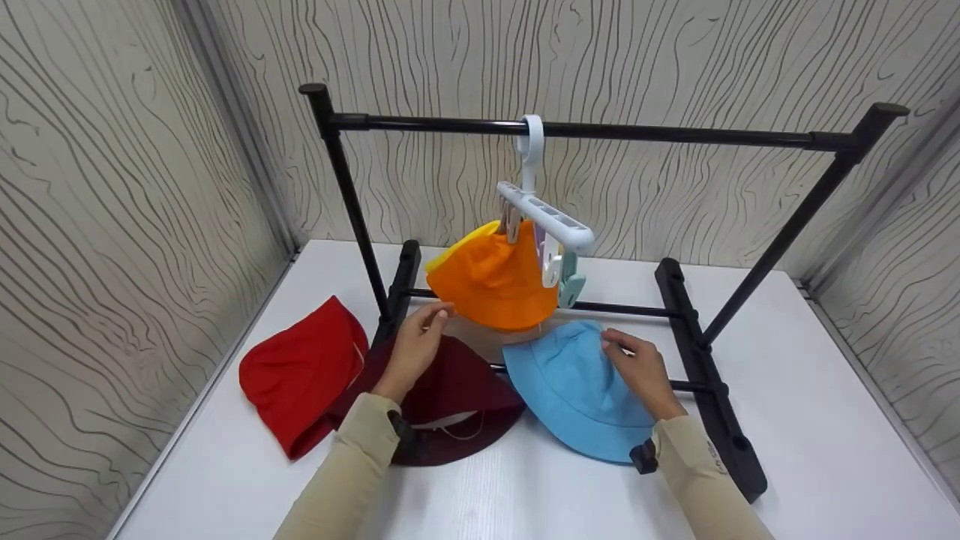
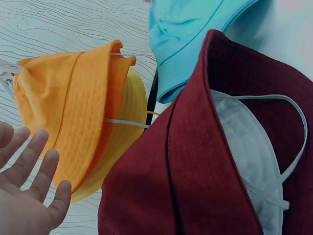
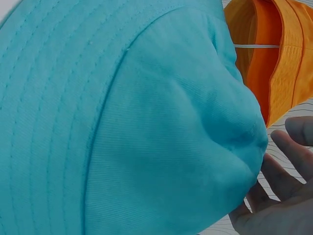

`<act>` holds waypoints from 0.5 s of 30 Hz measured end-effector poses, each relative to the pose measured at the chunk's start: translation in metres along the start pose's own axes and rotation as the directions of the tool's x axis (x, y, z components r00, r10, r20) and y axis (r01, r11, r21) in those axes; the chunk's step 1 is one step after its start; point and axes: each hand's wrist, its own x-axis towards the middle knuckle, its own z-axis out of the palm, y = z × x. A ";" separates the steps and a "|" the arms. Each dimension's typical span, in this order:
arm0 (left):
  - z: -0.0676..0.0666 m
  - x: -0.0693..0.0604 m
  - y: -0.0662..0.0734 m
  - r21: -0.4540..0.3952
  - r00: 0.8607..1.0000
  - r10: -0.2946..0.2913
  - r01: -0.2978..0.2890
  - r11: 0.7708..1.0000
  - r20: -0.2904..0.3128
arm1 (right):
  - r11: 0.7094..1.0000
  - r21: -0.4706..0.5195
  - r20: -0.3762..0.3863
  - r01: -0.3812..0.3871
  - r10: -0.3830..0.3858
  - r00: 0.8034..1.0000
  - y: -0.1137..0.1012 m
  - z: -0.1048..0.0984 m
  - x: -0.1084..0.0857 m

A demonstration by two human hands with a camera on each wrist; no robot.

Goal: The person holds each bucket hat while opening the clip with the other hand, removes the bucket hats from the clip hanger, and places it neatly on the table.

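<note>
An orange bucket hat (image 1: 491, 281) hangs from clips under a white clip hanger (image 1: 551, 217), with a yellow hat (image 1: 469, 244) behind it. My left hand (image 1: 418, 346) is beside the orange hat's lower left edge, its fingers spread and holding nothing in the left wrist view. Below that hand lies a dark maroon hat (image 1: 465, 382), its white lining and strap showing. At the crown of a light blue hat (image 1: 577, 382) is my right hand (image 1: 637, 367). In the right wrist view its fingertips meet the crown's edge, with the thumb apart; contact is unclear.
A black rack (image 1: 675, 135) carries the hanger on its top bar, and its feet stand on the white table (image 1: 810, 420). One red hat (image 1: 307, 371) lies at the left. Mint and white clips (image 1: 571, 281) dangle at the hanger's near end. Patterned walls enclose the table.
</note>
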 end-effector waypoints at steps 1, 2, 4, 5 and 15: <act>0.000 0.000 -0.001 -0.001 1.000 0.002 -0.002 1.000 0.000 | 1.000 0.002 0.005 0.002 -0.002 1.000 0.001 0.000 0.000; -0.001 0.000 -0.001 0.002 1.000 -0.001 0.001 1.000 -0.001 | 1.000 -0.008 0.010 0.006 -0.006 1.000 0.001 0.000 -0.001; -0.001 0.000 -0.002 0.013 1.000 0.006 -0.006 1.000 -0.004 | 1.000 -0.014 0.016 0.009 -0.009 1.000 0.002 -0.001 -0.001; -0.001 0.000 -0.002 0.015 1.000 0.003 -0.003 1.000 -0.007 | 1.000 -0.018 0.020 0.009 -0.009 1.000 0.002 -0.001 0.000; -0.002 0.006 0.006 0.025 1.000 -0.011 0.012 1.000 -0.029 | 0.999 -0.036 0.050 0.006 -0.004 0.999 0.002 -0.002 0.005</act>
